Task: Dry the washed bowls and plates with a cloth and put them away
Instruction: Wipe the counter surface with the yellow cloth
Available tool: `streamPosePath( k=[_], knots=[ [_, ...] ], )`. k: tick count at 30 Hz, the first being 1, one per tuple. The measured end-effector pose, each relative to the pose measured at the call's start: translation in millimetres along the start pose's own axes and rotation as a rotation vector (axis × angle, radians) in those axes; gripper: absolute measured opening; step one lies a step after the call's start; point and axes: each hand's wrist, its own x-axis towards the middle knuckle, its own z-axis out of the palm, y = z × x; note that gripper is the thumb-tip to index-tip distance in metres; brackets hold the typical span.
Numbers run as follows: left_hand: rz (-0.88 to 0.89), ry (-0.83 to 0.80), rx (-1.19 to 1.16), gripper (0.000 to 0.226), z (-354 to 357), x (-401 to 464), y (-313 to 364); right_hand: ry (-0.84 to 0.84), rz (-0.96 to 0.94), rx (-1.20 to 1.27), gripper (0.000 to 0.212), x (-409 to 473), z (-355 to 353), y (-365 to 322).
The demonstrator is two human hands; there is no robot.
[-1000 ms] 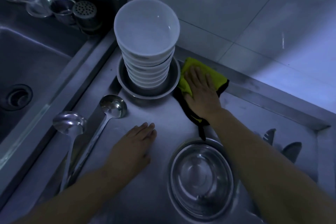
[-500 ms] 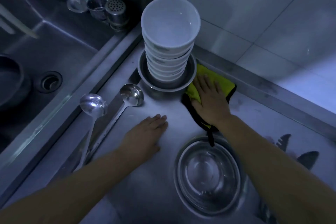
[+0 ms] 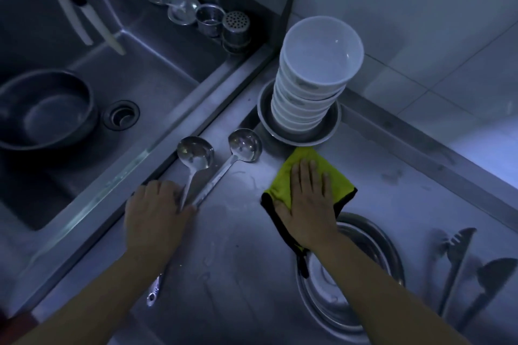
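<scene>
A tall stack of white bowls (image 3: pixel 319 64) stands in a shallow metal plate (image 3: pixel 326 136) against the tiled wall. Just in front of the plate lies a yellow cloth with a black edge (image 3: pixel 286 176). My right hand (image 3: pixel 307 204) presses flat on this cloth, fingers spread, on the wet steel counter. My left hand (image 3: pixel 157 213) is blurred and lies over the handles of two steel ladles (image 3: pixel 221 154), fingers curled around them. A steel bowl (image 3: pixel 372 249) sits near the front, half hidden under my right forearm.
A sink (image 3: pixel 134 84) at left holds a dark pot (image 3: pixel 44 109), with a drain beside it. Small metal cups and a strainer (image 3: pixel 213 19) line its back ledge. A slotted turner and a spatula (image 3: pixel 459 260) lie at the right. The wall hems in the counter's back.
My right hand slid the cloth from beside the plate to the counter in front of it. My left hand moved left from the bare counter onto the ladle handles. My view shifted left.
</scene>
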Motion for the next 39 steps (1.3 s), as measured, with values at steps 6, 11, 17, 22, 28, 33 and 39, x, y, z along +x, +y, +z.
streamPosePath(
  k=[6,11,17,22,28,33,39],
  knots=[
    [0.162,-0.015,0.025,0.043,4.7,6.9,10.4,-0.019,0.02,-0.012,0.082,-4.7,6.2,-21.7],
    [0.311,-0.023,0.048,0.028,10.7,21.0,15.7,0.009,0.053,0.004,0.081,-5.9,10.4,-33.6],
    [0.214,-0.017,-0.169,0.016,9.7,29.1,3.3,-0.068,0.05,0.054,0.095,-1.3,10.2,-35.1],
    [0.121,-0.035,-0.352,0.041,-16.9,35.2,-22.5,-0.131,0.022,0.101,0.103,18.0,5.7,-51.7],
    [0.05,0.021,-0.421,0.026,-43.8,55.8,-59.7,-0.001,0.064,0.102,0.082,60.2,1.7,-114.4],
    [-0.022,0.096,-0.44,0.015,-56.2,72.2,-94.4,0.124,0.136,0.352,0.077,80.7,-2.6,-139.0],
    [-0.102,0.097,-0.498,0.015,-60.0,76.0,-124.6,0.181,0.131,0.431,0.078,131.0,-15.3,-155.2]
  ],
)
